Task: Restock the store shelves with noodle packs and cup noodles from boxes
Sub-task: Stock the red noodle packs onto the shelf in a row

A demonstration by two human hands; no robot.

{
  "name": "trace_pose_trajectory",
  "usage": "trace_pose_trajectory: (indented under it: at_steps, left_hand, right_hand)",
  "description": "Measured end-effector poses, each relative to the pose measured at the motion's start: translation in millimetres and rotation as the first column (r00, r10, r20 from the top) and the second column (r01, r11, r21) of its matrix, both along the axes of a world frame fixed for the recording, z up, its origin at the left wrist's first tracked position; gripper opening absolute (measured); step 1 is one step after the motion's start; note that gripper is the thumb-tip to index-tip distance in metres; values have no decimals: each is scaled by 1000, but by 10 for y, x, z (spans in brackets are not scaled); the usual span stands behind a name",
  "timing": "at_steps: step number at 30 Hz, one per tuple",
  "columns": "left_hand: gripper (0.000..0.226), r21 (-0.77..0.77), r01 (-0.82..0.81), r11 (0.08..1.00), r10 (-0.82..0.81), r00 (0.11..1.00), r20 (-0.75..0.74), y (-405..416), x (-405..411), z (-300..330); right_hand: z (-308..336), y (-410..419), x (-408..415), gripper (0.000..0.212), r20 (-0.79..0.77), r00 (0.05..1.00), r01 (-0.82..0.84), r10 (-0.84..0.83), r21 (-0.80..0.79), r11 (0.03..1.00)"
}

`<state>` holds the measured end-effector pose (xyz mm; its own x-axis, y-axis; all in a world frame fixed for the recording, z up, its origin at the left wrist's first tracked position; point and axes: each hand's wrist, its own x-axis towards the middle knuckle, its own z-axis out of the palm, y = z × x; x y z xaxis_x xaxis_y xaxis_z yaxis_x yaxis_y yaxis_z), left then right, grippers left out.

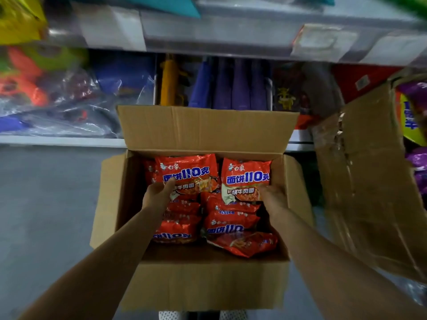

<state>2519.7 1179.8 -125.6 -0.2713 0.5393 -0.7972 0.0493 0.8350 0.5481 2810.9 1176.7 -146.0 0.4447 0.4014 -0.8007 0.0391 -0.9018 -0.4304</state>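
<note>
An open cardboard box (203,280) stands on the floor in front of the shelves, holding several red noodle packs with blue lettering. My left hand (158,192) grips the lower left edge of one upright red pack (188,173). A second upright red pack (246,177) is held at its lower right corner by my right hand (273,196). More red packs (227,221) lie stacked flat beneath, and one lies loose near the box front (245,244).
A second, worn cardboard box (360,181) with purple and yellow packs stands open at the right. The low shelf (60,140) behind holds plastic-wrapped goods and purple packs (233,86). An upper shelf edge (231,40) overhangs. Grey floor (46,199) lies left.
</note>
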Motion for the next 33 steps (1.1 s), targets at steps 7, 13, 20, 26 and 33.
trace_pose_trajectory:
  at_steps: [7,13,20,26,33]
  left_hand:
    - [61,71,-47,996,53,996,-76,76,15,-472]
    - [69,55,-70,996,75,992,-97,156,62,-667]
    - [69,61,-86,994,91,992,-87,184,14,-711]
    - [54,25,-134,991,135,991,-26,198,-10,-727]
    - [47,71,-120,990,117,992,47,111,-77,-649]
  right_hand:
    - [-520,105,-2,49,-10,999,50,-49,49,998]
    - [-699,155,-68,66,71,990,113,-119,73,991]
    - [-708,156,-148,45,114,990,76,-83,68,995]
    - [-642,156,-199,50,58,987,145,-148,63,987]
    - [-573,127,-207,59,-60,991,122,-124,-35,992]
